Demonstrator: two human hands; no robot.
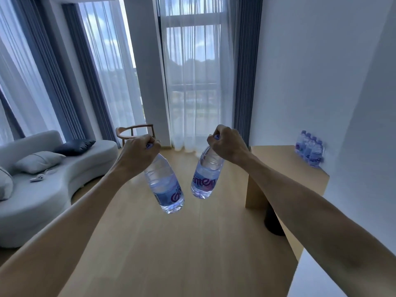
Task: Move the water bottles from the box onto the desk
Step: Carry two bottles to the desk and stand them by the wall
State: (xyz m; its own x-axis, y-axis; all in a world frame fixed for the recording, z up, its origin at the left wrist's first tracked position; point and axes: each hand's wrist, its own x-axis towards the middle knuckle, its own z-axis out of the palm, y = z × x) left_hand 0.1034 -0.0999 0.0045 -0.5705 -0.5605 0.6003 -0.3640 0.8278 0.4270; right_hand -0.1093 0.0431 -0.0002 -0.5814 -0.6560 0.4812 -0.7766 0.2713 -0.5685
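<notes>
So we're mid-carry here, somewhere in the middle of the job as far as we can judge. The worktop (285,168) is our landmark: a pale wooden slab against the white wall. At its far end, tucked right up to the wall, there's already a cluster of bottles (309,150) standing upright and packed tight together. We count about 4 or 5, but they're small and a bit smeared, so we can't be sure. Those look like the part that's done.

Then there are 2 more in the air, both out beyond the worktop's open side, over the wooden floor (150,243), not over the worktop at all. Our left hand (139,152) has its fingers curled tight round the cap end of the left bottle (166,185), which hangs down with its base tilted toward the worktop. Our right hand (227,144), the one nearer the worktop, is gripping the right bottle (205,179) the same way, fingers wrapped round the neck, purple cap just peeking out. The 2 bottles hang close together but not touching.

What's left: these 2 need to be set down on the worktop, probably next to the cluster. Beyond that we honestly can't tell, since the box isn't in view anywhere, so no idea how many are waiting in it.

Much farther from the worktop, across the floor, there's a grey sofa (42,189) with cushions and a wooden chair (135,131) by the curtains.
</notes>
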